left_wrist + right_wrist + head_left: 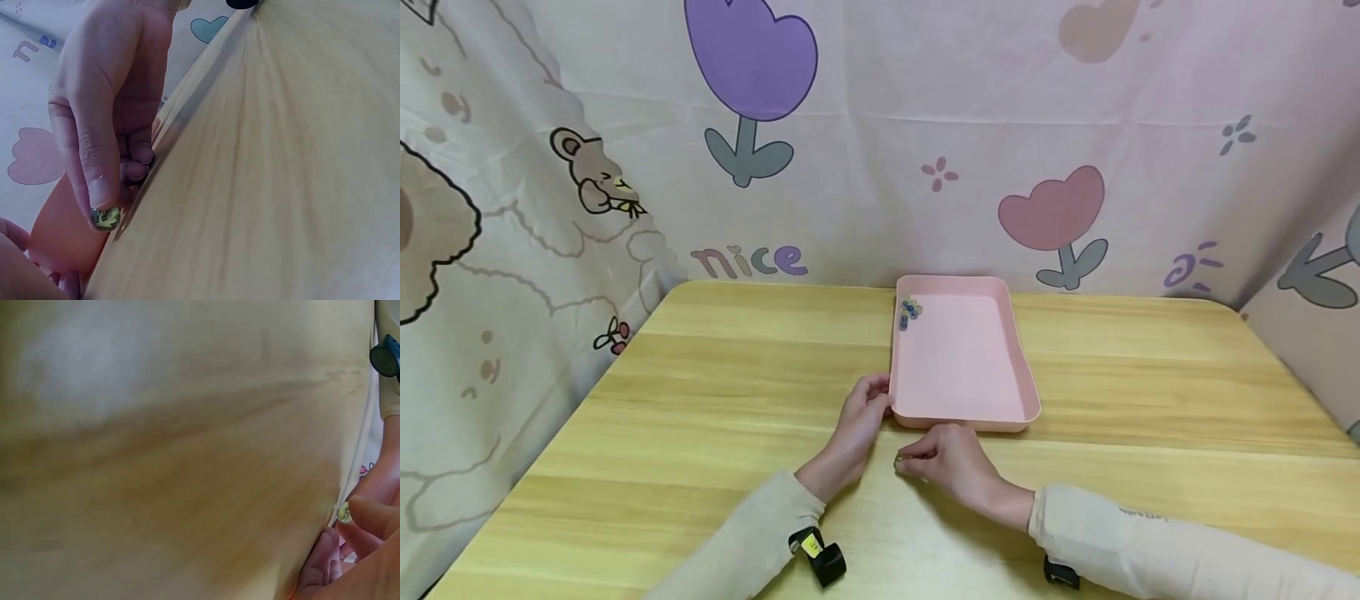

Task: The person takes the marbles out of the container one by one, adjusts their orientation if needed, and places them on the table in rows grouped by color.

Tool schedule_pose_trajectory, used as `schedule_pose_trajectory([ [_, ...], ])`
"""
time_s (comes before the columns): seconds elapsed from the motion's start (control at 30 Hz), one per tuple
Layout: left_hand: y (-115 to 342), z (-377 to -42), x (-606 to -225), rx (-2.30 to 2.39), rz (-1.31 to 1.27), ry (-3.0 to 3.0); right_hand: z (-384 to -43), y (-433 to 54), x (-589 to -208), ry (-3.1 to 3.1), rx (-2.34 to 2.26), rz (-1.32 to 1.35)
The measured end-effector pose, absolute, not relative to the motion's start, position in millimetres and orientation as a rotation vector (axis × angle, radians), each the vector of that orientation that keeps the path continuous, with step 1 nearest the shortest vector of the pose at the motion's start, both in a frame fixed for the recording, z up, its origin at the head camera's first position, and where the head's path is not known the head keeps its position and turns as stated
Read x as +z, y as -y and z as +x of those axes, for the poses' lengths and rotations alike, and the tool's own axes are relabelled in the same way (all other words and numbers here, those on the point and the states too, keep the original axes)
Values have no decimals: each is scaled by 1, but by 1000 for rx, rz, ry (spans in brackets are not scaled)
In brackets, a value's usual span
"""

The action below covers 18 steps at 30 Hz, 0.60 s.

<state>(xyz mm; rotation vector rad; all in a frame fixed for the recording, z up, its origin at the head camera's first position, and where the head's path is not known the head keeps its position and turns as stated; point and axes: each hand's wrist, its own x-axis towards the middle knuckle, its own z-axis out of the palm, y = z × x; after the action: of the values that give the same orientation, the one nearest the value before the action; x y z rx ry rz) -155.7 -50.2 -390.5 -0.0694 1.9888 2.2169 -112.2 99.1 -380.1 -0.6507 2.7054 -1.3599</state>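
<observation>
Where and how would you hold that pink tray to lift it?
I'd take the pink tray by both long side walls, around mid-length, coming from left and right together. It lies flat, its raised walls offer an edge to grip, and a two-sided hold should keep it level for the marbles near its far left corner.

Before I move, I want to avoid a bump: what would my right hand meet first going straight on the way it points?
Probably your left hand, near its wrist: it lies ahead of the right hand and its pinched marble, though relative height is unclear.
</observation>
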Motion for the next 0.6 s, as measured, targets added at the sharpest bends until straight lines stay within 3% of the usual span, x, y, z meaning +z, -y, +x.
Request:
schedule_pose_trajectory([
  [0.6,50,-154,-393,2215,-99,-2000,-111,-98,-381,-2698,-1351,-620],
])
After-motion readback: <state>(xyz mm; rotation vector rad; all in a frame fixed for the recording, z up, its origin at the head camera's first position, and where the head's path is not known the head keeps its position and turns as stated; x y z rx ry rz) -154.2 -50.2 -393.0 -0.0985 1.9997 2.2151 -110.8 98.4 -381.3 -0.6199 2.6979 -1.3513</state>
